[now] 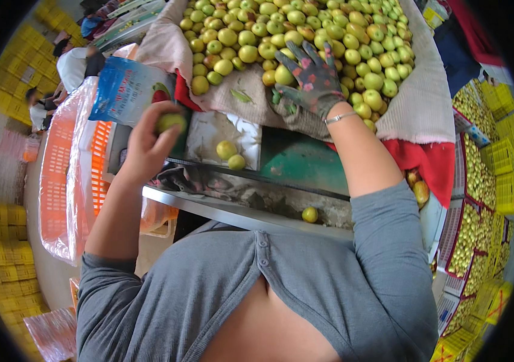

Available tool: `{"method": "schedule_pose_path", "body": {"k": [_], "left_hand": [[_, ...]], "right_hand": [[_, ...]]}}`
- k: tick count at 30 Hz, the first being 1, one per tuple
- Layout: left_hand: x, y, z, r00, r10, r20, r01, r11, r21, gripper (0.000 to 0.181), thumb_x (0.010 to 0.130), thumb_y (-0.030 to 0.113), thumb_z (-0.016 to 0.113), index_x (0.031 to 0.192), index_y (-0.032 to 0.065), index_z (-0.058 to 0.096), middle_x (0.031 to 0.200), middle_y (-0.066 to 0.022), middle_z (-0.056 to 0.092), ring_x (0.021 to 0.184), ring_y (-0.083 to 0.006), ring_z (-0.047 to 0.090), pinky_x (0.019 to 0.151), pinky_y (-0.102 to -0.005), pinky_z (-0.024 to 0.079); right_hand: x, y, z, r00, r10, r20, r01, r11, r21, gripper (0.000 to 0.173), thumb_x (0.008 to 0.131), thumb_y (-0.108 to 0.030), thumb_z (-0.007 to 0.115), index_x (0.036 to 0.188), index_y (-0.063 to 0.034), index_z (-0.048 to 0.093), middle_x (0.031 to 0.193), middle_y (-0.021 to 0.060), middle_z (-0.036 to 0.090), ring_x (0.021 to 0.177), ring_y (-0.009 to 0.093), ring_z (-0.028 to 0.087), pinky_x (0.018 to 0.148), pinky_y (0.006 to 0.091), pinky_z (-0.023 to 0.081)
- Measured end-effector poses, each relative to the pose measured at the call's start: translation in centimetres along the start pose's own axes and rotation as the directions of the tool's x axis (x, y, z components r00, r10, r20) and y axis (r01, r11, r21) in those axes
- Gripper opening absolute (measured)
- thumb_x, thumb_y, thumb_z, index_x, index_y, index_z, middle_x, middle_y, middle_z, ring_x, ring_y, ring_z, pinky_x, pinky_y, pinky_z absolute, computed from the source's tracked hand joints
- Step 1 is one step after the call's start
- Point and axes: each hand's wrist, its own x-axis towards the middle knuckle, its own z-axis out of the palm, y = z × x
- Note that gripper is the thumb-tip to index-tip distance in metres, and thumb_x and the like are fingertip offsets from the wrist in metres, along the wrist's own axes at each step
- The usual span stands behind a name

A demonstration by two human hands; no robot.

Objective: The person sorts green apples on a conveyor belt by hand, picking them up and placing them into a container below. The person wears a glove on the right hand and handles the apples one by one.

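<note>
My left hand (pixel 143 147), bare, holds a green jujube-like fruit (pixel 170 121) between thumb and fingers. It is beside a blue and white printed plastic bag (pixel 126 90). A dark glove with a floral print covers my right hand (pixel 313 83). Its fingers are spread over the near edge of a large heap of green and brownish fruits (pixel 257 29), touching them. Under the heap lies a pale cloth (pixel 239 102), with a leaf on it. Two loose fruits (pixel 226 150) rest on a white sheet between my hands.
An orange crate (pixel 55 181) lined with clear plastic stands at left. One fruit (pixel 310 214) lies in the trough before me. Crates filled with fruit (pixel 474 221) line the right side. Yellow crates (pixel 6 262) are stacked far left, and people (pixel 73 63) sit beyond.
</note>
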Motion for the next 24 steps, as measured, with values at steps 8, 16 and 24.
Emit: {"method": "schedule_pose_path", "body": {"k": [8, 16, 24], "left_hand": [[6.7, 1.8, 7.1, 0.922, 0.118, 0.368, -0.250, 0.909, 0.333, 0.044, 0.093, 0.017, 0.072, 0.134, 0.0075, 0.059, 0.115, -0.0102, 0.063, 0.098, -0.0184, 0.064, 0.083, -0.0306, 0.053], [14.5, -2.8, 13.5, 0.715, -0.246, 0.655, 0.690, 0.402, -0.602, 0.025, 0.104, 0.024, 0.052, 0.118, 0.0045, 0.060, 0.110, -0.0130, 0.069, 0.100, -0.0252, 0.067, 0.087, -0.0390, 0.054], [15.2, -1.2, 16.2, 0.773, -0.369, 0.516, 0.589, 0.114, -0.800, 0.044, 0.105, 0.037, 0.049, 0.121, -0.0036, 0.053, 0.113, -0.0182, 0.063, 0.107, -0.0315, 0.065, 0.096, -0.0417, 0.057]], "right_hand": [[-0.3, 0.4, 0.6, 1.000, 0.009, -0.026, -0.005, 0.988, 0.155, 0.077, 0.087, -0.059, 0.060, 0.153, -0.0220, 0.043, 0.160, 0.0095, 0.036, 0.148, 0.032, 0.030, 0.119, 0.0570, 0.017], [0.7, 0.2, 0.6, 0.999, -0.004, -0.044, 0.008, 0.994, 0.112, 0.073, 0.092, -0.060, 0.055, 0.154, -0.0253, 0.038, 0.161, 0.0059, 0.033, 0.149, 0.032, 0.029, 0.123, 0.0554, 0.011], [0.3, 0.8, 0.2, 0.991, 0.038, -0.128, -0.007, 0.972, 0.237, 0.059, 0.098, -0.040, 0.054, 0.152, -0.0182, 0.043, 0.158, 0.0085, 0.039, 0.145, 0.032, 0.035, 0.123, 0.0529, 0.014]]}}
